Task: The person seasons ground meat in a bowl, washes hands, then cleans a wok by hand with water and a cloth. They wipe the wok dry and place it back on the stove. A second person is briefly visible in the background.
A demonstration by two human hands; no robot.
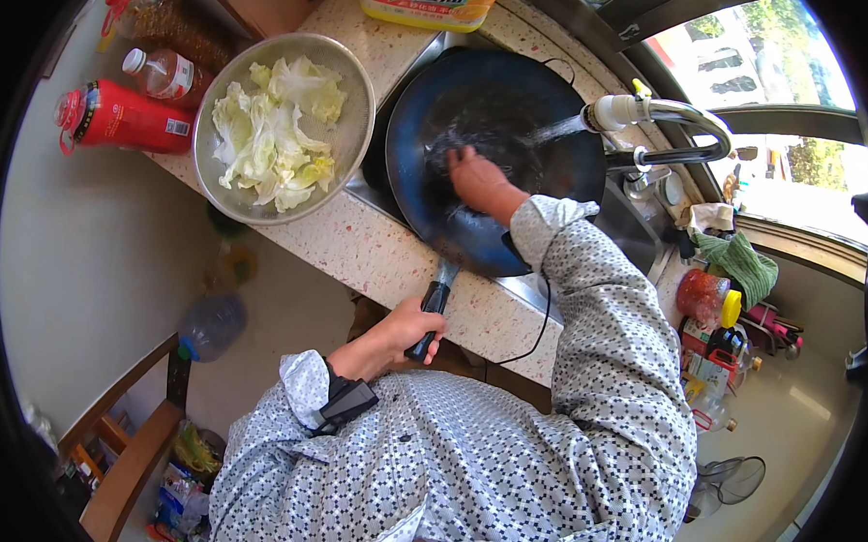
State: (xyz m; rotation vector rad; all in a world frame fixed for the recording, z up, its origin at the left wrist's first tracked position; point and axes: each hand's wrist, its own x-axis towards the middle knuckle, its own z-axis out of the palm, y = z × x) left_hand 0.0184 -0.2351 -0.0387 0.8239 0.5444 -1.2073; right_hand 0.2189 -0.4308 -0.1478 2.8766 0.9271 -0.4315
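A dark, blue-tinged wok (pixel 507 92) rests over the sink, its handle pointing towards me. My left hand (pixel 406 328) is closed around the black grip of the wok handle (pixel 436 300). Inside the wok is my right hand (pixel 481 182), its fingertips down in splashing water; whether they hold anything cannot be made out. From the faucet (pixel 615 113) a stream of water (pixel 556 129) runs into the wok. Left of the wok, a metal mesh strainer basket (pixel 356 144) holds torn pale-green leaves (pixel 280 133), which look like lettuce or cabbage.
The sink (pixel 636 222) lies beneath the wok, set in a speckled countertop (pixel 319 240). Several bottles, one a red bottle (pixel 132 116), stand left of the strainer. A yellow-lidded jar (pixel 701 297) and a green cloth (pixel 743 266) are at right. A black cable (pixel 544 327) hangs near my right sleeve.
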